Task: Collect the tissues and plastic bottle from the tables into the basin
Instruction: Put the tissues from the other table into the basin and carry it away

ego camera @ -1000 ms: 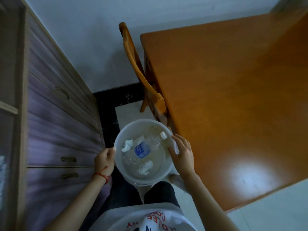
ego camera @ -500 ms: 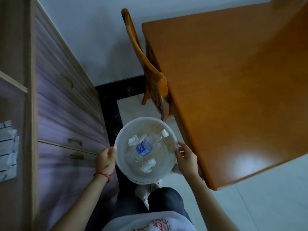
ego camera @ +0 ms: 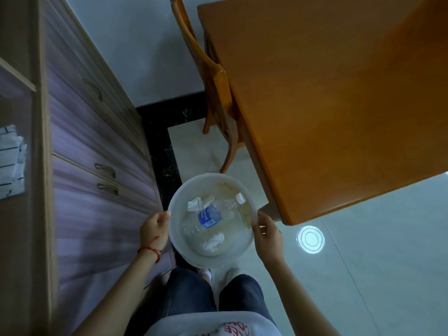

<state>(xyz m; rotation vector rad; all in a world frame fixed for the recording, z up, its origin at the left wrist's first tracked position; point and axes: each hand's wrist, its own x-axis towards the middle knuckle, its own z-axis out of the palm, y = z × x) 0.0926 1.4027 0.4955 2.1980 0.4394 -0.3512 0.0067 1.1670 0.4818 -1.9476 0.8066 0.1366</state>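
Note:
I carry a round white basin [ego camera: 242, 251] in front of my body above the floor. My left hand [ego camera: 155, 229] grips its left rim and my right hand [ego camera: 268, 235] grips its right rim. Inside lies a clear plastic bottle [ego camera: 211, 215] with a blue label and white cap, on its side. One crumpled white tissue [ego camera: 195, 204] rests by the bottle at the upper left, another tissue [ego camera: 214, 241] near the lower side.
An orange wooden table [ego camera: 339, 105] fills the upper right, its corner close to my right hand. A wooden chair [ego camera: 213, 76] is tucked at its left side. Purple drawers [ego camera: 92, 166] line the left. A round light reflection [ego camera: 310, 238] shines on the tiled floor.
I have stepped back from the table with the basin; the table has slid up and right in view and more floor shows. Both hands keep their hold on the rim.

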